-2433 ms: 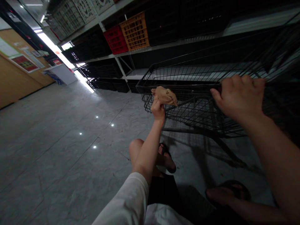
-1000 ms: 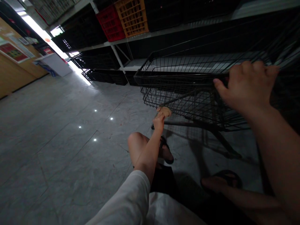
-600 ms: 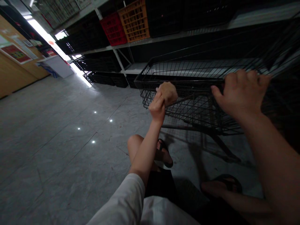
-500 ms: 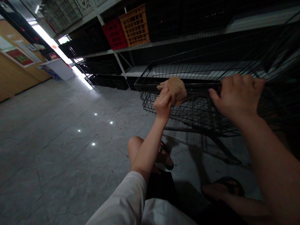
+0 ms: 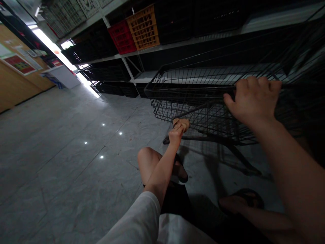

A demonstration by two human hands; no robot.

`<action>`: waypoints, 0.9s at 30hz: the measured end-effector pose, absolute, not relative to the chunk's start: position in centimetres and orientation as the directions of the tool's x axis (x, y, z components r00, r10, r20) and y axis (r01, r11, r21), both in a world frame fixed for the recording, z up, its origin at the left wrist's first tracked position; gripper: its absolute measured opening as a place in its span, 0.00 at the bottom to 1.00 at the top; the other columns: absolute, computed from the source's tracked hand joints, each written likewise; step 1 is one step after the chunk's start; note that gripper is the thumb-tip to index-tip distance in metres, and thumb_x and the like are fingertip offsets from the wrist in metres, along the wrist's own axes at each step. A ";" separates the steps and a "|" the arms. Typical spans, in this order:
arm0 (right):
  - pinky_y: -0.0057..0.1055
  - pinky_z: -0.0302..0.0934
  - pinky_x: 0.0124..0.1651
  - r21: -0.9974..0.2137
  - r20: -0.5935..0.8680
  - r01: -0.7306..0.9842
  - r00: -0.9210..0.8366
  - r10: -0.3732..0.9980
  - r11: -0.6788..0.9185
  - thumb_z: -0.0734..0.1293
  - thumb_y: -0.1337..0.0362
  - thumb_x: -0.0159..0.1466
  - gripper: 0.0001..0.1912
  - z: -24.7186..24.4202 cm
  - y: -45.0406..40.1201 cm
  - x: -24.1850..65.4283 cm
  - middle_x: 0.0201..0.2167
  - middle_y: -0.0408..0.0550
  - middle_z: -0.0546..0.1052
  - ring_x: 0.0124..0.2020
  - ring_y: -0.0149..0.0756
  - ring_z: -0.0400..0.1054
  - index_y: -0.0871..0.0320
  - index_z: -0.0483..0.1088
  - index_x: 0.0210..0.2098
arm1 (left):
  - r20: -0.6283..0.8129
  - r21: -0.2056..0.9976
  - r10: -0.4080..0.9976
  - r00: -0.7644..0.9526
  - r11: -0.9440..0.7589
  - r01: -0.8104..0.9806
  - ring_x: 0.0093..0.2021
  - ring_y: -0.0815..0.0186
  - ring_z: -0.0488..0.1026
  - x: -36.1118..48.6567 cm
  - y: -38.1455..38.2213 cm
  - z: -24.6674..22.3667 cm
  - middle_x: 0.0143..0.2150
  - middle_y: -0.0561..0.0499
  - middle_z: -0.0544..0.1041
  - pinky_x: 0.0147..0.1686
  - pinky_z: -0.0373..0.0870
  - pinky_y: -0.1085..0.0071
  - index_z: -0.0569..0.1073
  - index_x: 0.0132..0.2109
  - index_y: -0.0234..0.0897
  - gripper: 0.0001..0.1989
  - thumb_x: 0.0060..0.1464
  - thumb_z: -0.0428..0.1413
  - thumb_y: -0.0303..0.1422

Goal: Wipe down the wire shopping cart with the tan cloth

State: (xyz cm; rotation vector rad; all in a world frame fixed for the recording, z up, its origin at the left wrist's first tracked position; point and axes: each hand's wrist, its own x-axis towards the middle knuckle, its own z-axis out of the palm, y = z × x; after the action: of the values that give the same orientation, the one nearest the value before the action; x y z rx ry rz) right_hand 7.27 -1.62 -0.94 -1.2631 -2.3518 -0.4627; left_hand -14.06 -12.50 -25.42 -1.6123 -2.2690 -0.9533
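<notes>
A black wire shopping cart point(image 5: 218, 117) stands in front of me. My right hand point(image 5: 255, 98) is closed over its top rail, knuckles up and thumb on the near side. Lower and to the left, my left hand point(image 5: 176, 134) grips a bunched tan cloth point(image 5: 182, 124). The cloth is beside the lower near edge of the basket, close to the cart's bottom frame tube point(image 5: 203, 138). Whether it touches the metal I cannot tell. Wire mesh shows through the basket's sides.
Behind the cart runs a metal shelf rack point(image 5: 129, 69) with a red crate point(image 5: 122, 37), a yellow crate point(image 5: 143, 27) and several dark crates. Grey tiled floor point(image 5: 63, 162) spreads to the left. A white table point(image 5: 61, 75) stands farther off. My sandalled feet are under the cart's near side.
My left hand has moved down with the cloth, from the basket's top rail to its lower edge. My right hand keeps its hold on the rail.
</notes>
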 end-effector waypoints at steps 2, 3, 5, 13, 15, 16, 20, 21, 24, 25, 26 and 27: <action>0.58 0.58 0.60 0.072 0.530 0.843 -0.486 0.695 0.534 0.61 0.55 0.74 0.23 -1.2 -1.4 7.1 0.54 0.70 0.75 0.61 0.63 0.66 0.71 0.70 0.55 | 0.471 0.399 0.780 -0.412 0.229 0.888 0.61 0.58 0.82 -13.8 -12.4 -26.1 0.62 0.41 0.83 0.56 0.81 0.67 0.85 0.52 0.40 0.18 0.65 0.56 0.18; 0.59 0.58 0.61 0.064 0.538 0.843 -0.479 0.694 0.534 0.61 0.55 0.75 0.23 -1.3 -1.4 7.0 0.55 0.70 0.75 0.62 0.63 0.66 0.72 0.70 0.55 | 0.456 0.402 0.786 -0.418 0.237 0.884 0.63 0.57 0.80 -13.8 -12.4 -26.4 0.64 0.40 0.81 0.59 0.81 0.66 0.84 0.54 0.40 0.19 0.65 0.55 0.18; 0.61 0.57 0.62 0.045 0.539 0.845 -0.470 0.699 0.533 0.61 0.54 0.75 0.25 -1.5 -1.3 6.8 0.56 0.73 0.74 0.63 0.62 0.65 0.73 0.69 0.56 | 0.430 0.403 0.805 -0.409 0.235 0.885 0.67 0.58 0.78 -13.9 -12.5 -26.5 0.67 0.41 0.79 0.62 0.79 0.65 0.84 0.56 0.40 0.20 0.66 0.54 0.18; 0.65 0.54 0.68 -0.071 0.540 0.787 -0.486 0.687 0.613 0.64 0.55 0.75 0.23 -1.9 -0.3 7.8 0.58 0.70 0.74 0.67 0.59 0.63 0.69 0.70 0.59 | 0.405 0.392 0.872 -0.274 0.104 0.914 0.63 0.61 0.81 -14.0 -15.0 -22.8 0.63 0.45 0.82 0.62 0.80 0.67 0.85 0.49 0.42 0.17 0.62 0.58 0.18; 0.67 0.46 0.75 -0.131 0.621 0.697 -0.497 0.607 0.705 0.63 0.54 0.75 0.27 -3.4 -1.3 8.0 0.65 0.69 0.70 0.73 0.58 0.57 0.66 0.65 0.66 | 0.519 0.395 0.817 -0.250 0.030 0.918 0.64 0.61 0.80 -13.4 -14.9 -20.1 0.62 0.44 0.83 0.63 0.80 0.64 0.85 0.50 0.41 0.16 0.66 0.55 0.21; 0.67 0.43 0.77 -0.177 0.662 0.632 -0.491 0.566 0.755 0.64 0.52 0.75 0.30 -4.4 -2.3 8.0 0.68 0.67 0.68 0.76 0.56 0.54 0.63 0.62 0.69 | 0.601 0.393 0.766 -0.229 -0.033 0.919 0.63 0.60 0.80 -13.0 -14.8 -18.5 0.61 0.44 0.83 0.62 0.80 0.63 0.84 0.50 0.40 0.16 0.68 0.53 0.22; 0.58 0.57 0.75 -0.645 0.624 0.219 -0.402 0.670 0.732 0.65 0.44 0.72 0.33 -9.5 -7.6 6.5 0.67 0.57 0.70 0.71 0.49 0.62 0.52 0.61 0.70 | 0.811 0.334 0.579 -0.087 -0.335 0.881 0.57 0.63 0.84 -10.7 -14.7 -12.1 0.55 0.45 0.86 0.56 0.82 0.67 0.81 0.54 0.40 0.13 0.71 0.53 0.28; 0.53 0.64 0.71 -0.784 0.552 0.076 -0.370 0.747 0.616 0.66 0.43 0.71 0.33 -10.5 -8.6 6.1 0.65 0.55 0.72 0.67 0.46 0.67 0.50 0.61 0.69 | 0.800 0.339 0.598 -0.054 -0.375 0.863 0.53 0.64 0.85 -10.2 -14.9 -10.7 0.53 0.46 0.87 0.53 0.83 0.69 0.79 0.56 0.39 0.12 0.70 0.55 0.30; 0.43 0.74 0.60 -0.935 0.316 -0.254 -0.270 0.910 0.249 0.71 0.42 0.67 0.30 -11.8 -9.5 5.5 0.57 0.50 0.78 0.56 0.42 0.76 0.49 0.67 0.62 | 0.679 0.302 0.718 0.153 -0.464 0.833 0.48 0.64 0.86 -10.4 -15.3 -6.8 0.52 0.46 0.87 0.47 0.83 0.69 0.74 0.59 0.37 0.15 0.69 0.59 0.36; 0.43 0.74 0.58 -0.932 0.277 -0.298 -0.222 0.935 0.205 0.74 0.43 0.64 0.29 -11.8 -9.2 5.5 0.54 0.49 0.79 0.53 0.41 0.77 0.50 0.69 0.58 | 0.636 0.255 0.732 0.246 -0.500 0.828 0.52 0.63 0.85 -11.2 -15.3 -5.5 0.56 0.44 0.85 0.51 0.82 0.67 0.74 0.59 0.38 0.16 0.70 0.59 0.39; 0.43 0.74 0.59 -0.930 0.268 -0.303 -0.161 0.950 0.211 0.76 0.45 0.62 0.28 -11.5 -8.7 5.7 0.52 0.49 0.80 0.52 0.41 0.77 0.51 0.71 0.55 | 0.610 0.203 0.728 0.314 -0.527 0.825 0.59 0.61 0.82 -12.4 -15.2 -4.2 0.60 0.43 0.83 0.57 0.80 0.65 0.74 0.60 0.38 0.17 0.71 0.58 0.42; 0.45 0.73 0.60 -0.928 0.290 -0.270 -0.087 0.953 0.258 0.77 0.47 0.62 0.26 -11.2 -8.2 5.8 0.50 0.49 0.81 0.51 0.42 0.77 0.53 0.72 0.53 | 0.605 0.156 0.716 0.349 -0.536 0.830 0.65 0.60 0.78 -13.9 -14.9 -3.0 0.65 0.42 0.81 0.64 0.76 0.61 0.74 0.60 0.39 0.18 0.72 0.55 0.44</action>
State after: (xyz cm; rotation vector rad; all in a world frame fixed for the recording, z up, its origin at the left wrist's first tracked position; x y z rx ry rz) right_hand 5.83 -8.18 -11.16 -0.7537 -1.2248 1.1995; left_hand -13.94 -14.86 -2.98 -2.4280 -1.4078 -0.9489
